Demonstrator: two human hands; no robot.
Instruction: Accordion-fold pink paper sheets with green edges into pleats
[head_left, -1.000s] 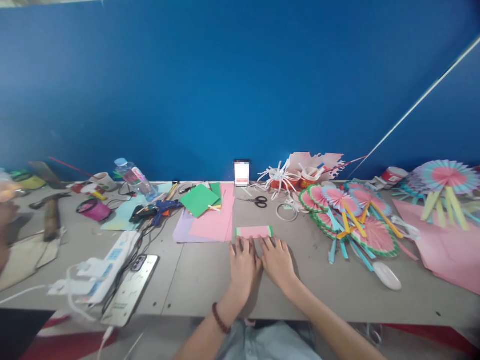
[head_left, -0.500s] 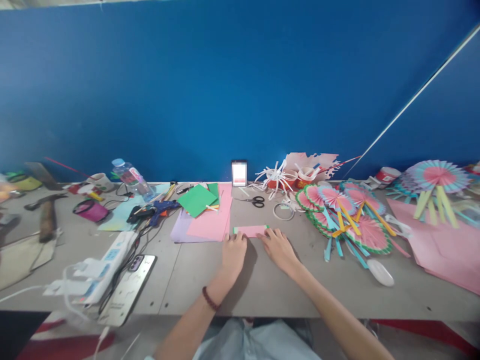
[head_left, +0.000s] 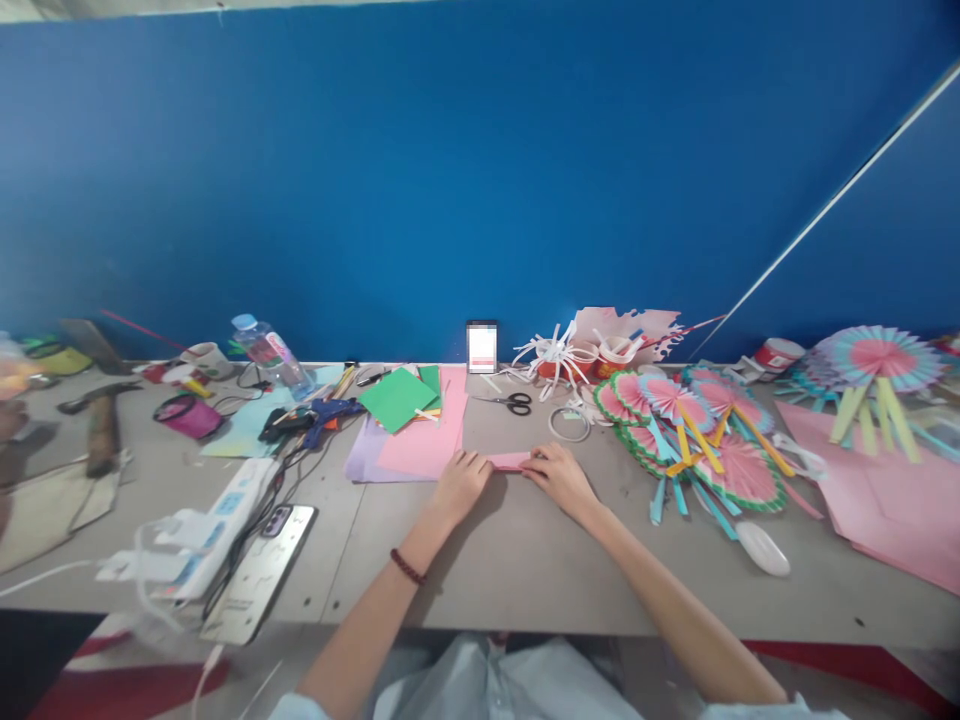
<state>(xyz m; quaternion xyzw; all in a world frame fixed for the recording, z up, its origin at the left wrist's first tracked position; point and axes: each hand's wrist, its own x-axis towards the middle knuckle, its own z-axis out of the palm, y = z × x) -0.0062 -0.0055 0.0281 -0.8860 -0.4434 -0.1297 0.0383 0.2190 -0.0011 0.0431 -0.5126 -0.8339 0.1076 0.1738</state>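
The grey table [head_left: 525, 575] runs past both sides of my view, its back edge along the blue wall panel [head_left: 390, 190] and its near edge just in front of me. My left hand [head_left: 463, 482] and right hand [head_left: 559, 480] face each other between those two edges, with the pink strip [head_left: 510, 461] stretched between them, roughly parallel to the near edge. On the right end my thumb and forefinger are clamped on the paper; on the left my fingers curl together over the end, but I cannot tell whether they pinch it. To work it well, I judge that both ends should stay level, the long edges should meet before I bear down, and the pressure should run evenly from the middle outward, since such thin paper likely creases askew.

My forearms end at cut-off sleeves at the bottom. At the table's left side, a co-worker's hand [head_left: 9, 420] is cut off and blurred. My fingers hide both strip ends, and its layers are too small to count.
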